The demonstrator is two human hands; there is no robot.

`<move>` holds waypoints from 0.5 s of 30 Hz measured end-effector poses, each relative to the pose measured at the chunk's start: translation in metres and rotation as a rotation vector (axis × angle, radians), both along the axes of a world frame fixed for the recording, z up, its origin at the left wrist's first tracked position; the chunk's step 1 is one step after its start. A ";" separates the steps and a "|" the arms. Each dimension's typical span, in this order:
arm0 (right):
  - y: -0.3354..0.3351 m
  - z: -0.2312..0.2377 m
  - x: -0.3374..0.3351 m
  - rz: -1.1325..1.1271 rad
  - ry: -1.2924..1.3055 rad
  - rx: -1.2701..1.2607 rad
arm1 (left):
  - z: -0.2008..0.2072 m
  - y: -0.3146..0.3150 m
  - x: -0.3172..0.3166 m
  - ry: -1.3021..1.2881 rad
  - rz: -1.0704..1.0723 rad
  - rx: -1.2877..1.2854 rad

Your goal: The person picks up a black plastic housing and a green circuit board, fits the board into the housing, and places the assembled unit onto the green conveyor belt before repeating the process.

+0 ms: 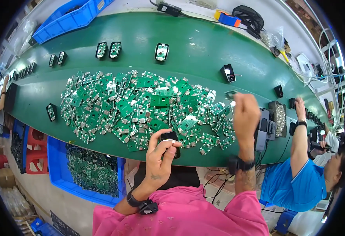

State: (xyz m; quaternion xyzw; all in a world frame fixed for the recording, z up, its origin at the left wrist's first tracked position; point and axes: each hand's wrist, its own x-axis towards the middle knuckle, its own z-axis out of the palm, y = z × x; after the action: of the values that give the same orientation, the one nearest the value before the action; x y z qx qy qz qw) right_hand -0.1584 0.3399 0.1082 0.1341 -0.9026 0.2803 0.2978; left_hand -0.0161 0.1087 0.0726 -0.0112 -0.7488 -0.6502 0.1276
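Note:
My left hand (159,159) is closed round a small black plastic case (171,138) at the table's near edge, with a small white piece showing by the fingers. My right hand (246,114) is raised at the right end of the board pile, its fingers pinched on a small green circuit board (231,94) that is blurred. Between and beyond the hands spreads a wide heap of green circuit boards (158,101). Past my right hand stands an open black case (228,73) with a thin wire sticking out.
Black cases with boards inside (161,52) stand on the green table (137,31). A blue crate (68,21) is at the far left; a blue bin of boards (122,179) sits below the near edge. A co-worker in blue (298,183) reaches in at right, beside a tray of small parts (272,114).

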 end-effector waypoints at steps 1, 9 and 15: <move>0.001 0.005 0.011 -0.059 -0.041 -0.166 | 0.000 0.001 -0.002 -0.004 0.007 -0.007; -0.071 -0.004 0.096 0.354 -1.031 -1.504 | -0.001 0.003 -0.005 0.005 -0.007 -0.201; -0.084 -0.021 0.101 0.324 -1.001 -1.092 | -0.009 -0.005 -0.004 0.060 0.020 -0.305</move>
State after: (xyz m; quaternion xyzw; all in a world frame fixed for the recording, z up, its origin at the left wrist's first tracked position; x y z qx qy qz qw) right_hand -0.0576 0.2556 0.0871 -0.0448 -0.6322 0.7550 -0.1681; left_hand -0.0205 0.1035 0.0631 -0.0425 -0.8348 -0.5271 0.1532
